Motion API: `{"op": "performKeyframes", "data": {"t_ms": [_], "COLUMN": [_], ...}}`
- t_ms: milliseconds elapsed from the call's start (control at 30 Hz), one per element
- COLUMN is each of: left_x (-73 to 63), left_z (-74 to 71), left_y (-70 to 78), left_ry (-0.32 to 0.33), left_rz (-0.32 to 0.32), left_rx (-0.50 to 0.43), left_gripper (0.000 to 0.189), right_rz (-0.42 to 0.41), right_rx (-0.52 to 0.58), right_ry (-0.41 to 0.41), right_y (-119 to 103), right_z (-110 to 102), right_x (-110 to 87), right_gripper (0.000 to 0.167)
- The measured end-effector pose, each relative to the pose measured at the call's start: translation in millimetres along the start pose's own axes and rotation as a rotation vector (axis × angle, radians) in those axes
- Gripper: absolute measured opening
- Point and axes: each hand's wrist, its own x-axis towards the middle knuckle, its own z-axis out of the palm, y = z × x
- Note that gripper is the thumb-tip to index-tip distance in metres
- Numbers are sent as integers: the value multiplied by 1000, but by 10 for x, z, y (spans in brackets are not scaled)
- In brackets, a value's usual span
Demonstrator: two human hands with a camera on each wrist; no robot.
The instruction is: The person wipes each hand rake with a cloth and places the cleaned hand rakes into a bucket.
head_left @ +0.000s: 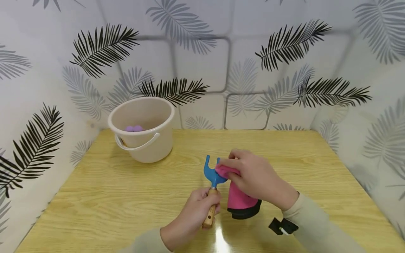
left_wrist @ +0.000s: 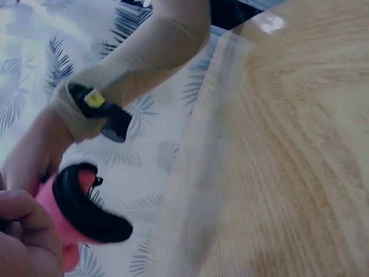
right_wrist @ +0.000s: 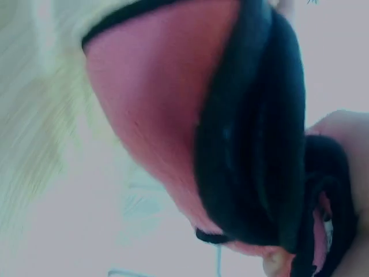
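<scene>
My left hand [head_left: 202, 203] grips the wooden handle [head_left: 209, 215] of a small blue garden fork [head_left: 212, 176], its prongs pointing away from me. In my right hand [head_left: 253, 172] is a bunched pink cloth piece with black trim [head_left: 242, 198], pinched against the fork's head and covering its right side. The lower part of the cloth hangs down, showing a thick black edge. Seen from the left wrist, the black rim curves round the pink cloth [left_wrist: 86, 208] beside my left fingers [left_wrist: 26, 225]. The right wrist view shows the pink fabric [right_wrist: 155, 98] close up, with broad black bands.
A cream bucket [head_left: 155, 147] with its handle lowered stands at the back left, two purple rounded things [head_left: 134, 128] inside it. Both stand on the wood-grain table [head_left: 126, 196], backed by a leaf-patterned sheet [head_left: 202, 70]. A black strap piece [head_left: 283, 226] sits on my right sleeve.
</scene>
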Motion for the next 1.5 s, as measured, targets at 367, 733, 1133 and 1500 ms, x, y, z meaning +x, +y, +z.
{"op": "performKeyframes", "data": {"t_ms": [367,733,1133,1500], "left_x": [-38,-81,-153,43], "left_z": [-48,-92,-727,-1501], "left_y": [60,144,1025,2235], "left_ry": [-3,-54,-9,173], "left_rz": [-20,-18,58,12], "left_rx": [-58,-131,565,1045], "left_gripper": [15,16,50,27], "right_rz": [12,230,243,205], "right_rx": [-9,23,75,56], "right_ry": [113,216,299,260], "right_y": [-243,-6,216,190], "right_z": [81,228,-93,-84], "right_x": [-40,49,-60,-102], "right_gripper": [24,27,27,28]}}
